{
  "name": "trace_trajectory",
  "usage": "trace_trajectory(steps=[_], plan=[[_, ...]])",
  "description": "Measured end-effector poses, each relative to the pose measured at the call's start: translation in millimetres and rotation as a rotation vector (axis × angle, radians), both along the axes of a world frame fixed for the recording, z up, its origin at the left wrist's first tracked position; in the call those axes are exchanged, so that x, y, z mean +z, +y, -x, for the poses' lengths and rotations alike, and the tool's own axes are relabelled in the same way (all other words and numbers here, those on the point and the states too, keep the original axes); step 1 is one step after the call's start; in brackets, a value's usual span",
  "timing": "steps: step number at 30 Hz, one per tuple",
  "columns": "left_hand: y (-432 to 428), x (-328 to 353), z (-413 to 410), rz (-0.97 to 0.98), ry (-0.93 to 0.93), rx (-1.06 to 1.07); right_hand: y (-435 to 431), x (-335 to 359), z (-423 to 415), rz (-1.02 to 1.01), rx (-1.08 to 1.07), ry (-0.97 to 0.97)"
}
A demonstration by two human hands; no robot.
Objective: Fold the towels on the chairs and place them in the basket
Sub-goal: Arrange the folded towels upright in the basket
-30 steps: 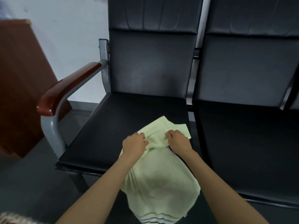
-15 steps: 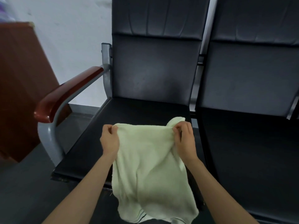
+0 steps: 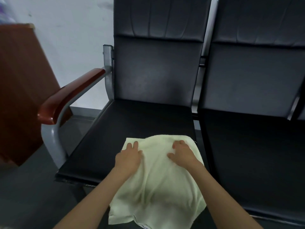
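Far left: one brown wooden cabinet [image 3: 21,90] against the wall. Next comes one wood-topped armrest [image 3: 71,95] on a grey metal frame, left side of the left chair [image 3: 132,123]. There are two dark padded chairs, side by side. Left hand [image 3: 128,158] lies flat on the far-left corner of the one pale green towel [image 3: 158,187], fingers straight, gripping nothing. The towel sits on the right-front part of the left chair's seat: far edge on the seat, near end draped over the front edge (striped hem at the bottom, partly cut off). Its long axis runs front-to-back, far end toward the backrest. Right hand [image 3: 184,154] presses the far-right part, fingers spread, relaxed. Right chair [image 3: 247,138] is just beside, with the towel's right edge near the gap between the seats.
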State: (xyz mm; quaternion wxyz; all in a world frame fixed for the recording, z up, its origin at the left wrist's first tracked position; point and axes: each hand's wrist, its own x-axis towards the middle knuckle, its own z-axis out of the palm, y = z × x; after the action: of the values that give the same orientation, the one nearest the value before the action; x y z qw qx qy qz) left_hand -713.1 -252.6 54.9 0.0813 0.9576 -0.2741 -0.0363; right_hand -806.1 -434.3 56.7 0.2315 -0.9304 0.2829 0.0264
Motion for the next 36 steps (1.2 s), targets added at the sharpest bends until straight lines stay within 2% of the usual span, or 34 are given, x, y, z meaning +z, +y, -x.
trace_trajectory(steps=[4, 6, 7, 10, 11, 12, 14, 15, 17, 19, 23, 27, 30, 32, 35, 36], plan=[[8, 8, -16, 0.013, 0.095, 0.083, 2, 17, 3, -0.044, 0.092, 0.271], [11, 8, -18, 0.058, 0.122, 0.097, 0, 20, 4, -0.063, 0.103, 0.309], [12, 9, -18, 0.097, 0.132, 0.117, -1, 17, 5, -0.069, 0.080, 0.266], [12, 8, -18, 0.354, 0.111, 0.203, 14, 1, 7, 0.058, -0.027, -0.079], [12, 8, -15, 0.431, 0.092, 0.213, 24, -9, 10, 0.120, 0.071, -0.203], [13, 8, -11, 0.455, 0.083, 0.197, 36, -15, 13, 0.134, 0.262, -0.294], [16, 2, -1, 0.329, 0.104, 0.112, 54, -28, 18, 0.069, 0.615, -0.379], [20, -3, 5, 0.198, 0.102, 0.076, 55, -30, 17, 0.023, 0.652, -0.356], [31, -15, 16, -0.015, 0.115, 0.048, 39, -33, 12, 0.096, 0.456, -0.289], [41, -24, 22, -0.071, 0.176, 0.053, 28, -35, 11, 0.240, 0.254, -0.083], [34, -30, 15, -0.104, 0.135, 0.031, 47, -37, 10, 0.202, 0.511, -0.037], [25, -30, -10, -0.121, 0.105, -0.008, 19, -33, -2, 0.240, 0.417, -0.052], [12, -30, -33, -0.116, 0.137, -0.042, -8, -34, -12, 0.277, 0.431, -0.024], [1, -23, -50, -0.014, 0.233, -0.094, -22, -32, -27, 0.284, 0.444, -0.021], [-5, -1, -87, 0.248, 0.664, -0.226, -48, -30, -60, 0.284, 0.427, -0.027], [-7, 3, -99, 0.202, 0.719, -0.312, -58, -30, -72, 0.276, 0.415, -0.015]])
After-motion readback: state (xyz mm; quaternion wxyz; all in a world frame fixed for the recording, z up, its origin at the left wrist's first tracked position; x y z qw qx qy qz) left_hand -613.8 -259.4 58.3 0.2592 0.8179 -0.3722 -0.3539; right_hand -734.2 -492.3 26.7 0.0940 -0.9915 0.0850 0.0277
